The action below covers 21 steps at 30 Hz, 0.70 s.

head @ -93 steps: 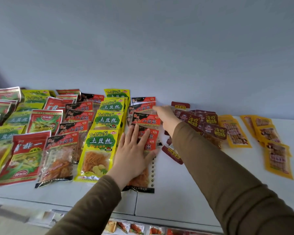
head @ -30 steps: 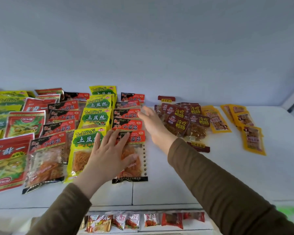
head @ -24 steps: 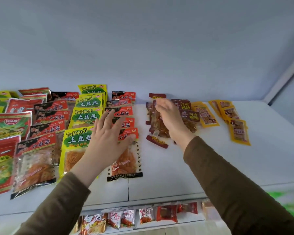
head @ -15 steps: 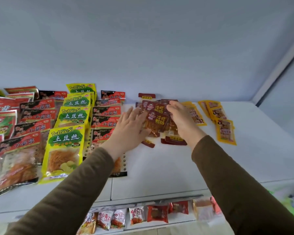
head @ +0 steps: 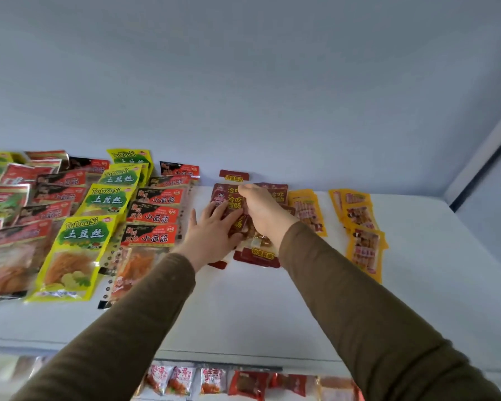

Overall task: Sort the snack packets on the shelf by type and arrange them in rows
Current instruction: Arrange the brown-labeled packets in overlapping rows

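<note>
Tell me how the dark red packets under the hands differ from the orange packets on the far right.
The dark red packets lie bunched and overlapping, with the left hand resting on them and the right hand gripping them; the orange packets lie untouched in a front-to-back line. Both lie flat on the white shelf.

We saw the left hand [head: 211,233] leave the red-and-black packets [head: 152,218], where it had lain flat, and settle spread on the dark red packets [head: 232,201]. The right hand [head: 262,211] moved onto the same pile, which got gathered from a loose scatter into an overlapping stack.
</note>
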Tool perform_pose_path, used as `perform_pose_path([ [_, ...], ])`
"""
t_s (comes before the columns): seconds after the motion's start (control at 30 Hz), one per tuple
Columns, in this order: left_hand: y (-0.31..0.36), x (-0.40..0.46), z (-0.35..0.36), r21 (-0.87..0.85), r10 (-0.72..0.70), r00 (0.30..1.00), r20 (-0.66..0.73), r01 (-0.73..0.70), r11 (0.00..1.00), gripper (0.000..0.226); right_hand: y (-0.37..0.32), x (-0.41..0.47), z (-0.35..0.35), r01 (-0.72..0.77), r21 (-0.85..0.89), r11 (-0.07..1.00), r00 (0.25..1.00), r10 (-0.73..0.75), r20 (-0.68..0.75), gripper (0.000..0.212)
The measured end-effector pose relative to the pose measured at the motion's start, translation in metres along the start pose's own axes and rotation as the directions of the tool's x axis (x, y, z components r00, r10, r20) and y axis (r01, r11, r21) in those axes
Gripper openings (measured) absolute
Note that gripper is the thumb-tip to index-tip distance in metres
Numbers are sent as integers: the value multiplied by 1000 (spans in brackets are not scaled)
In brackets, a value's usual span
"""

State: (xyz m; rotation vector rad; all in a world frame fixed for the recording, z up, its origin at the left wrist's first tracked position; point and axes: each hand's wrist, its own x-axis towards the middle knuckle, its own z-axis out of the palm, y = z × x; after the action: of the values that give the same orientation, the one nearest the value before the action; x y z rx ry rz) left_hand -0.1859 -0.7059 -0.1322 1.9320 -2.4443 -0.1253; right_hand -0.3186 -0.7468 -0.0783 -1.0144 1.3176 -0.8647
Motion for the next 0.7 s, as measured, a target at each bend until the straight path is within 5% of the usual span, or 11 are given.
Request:
perform_pose_path([
  [0.37, -8, 9, -6, -239, -151, 988, -45, 136, 962, 86, -17, 19, -7, -151, 135, 979, 988, 153, -9, 43],
  [0.7, -14, 0, -1, -171, -81, 996, 37, 86, 981, 88, -19, 35, 8, -178, 166, 970, 984, 180, 4, 22],
])
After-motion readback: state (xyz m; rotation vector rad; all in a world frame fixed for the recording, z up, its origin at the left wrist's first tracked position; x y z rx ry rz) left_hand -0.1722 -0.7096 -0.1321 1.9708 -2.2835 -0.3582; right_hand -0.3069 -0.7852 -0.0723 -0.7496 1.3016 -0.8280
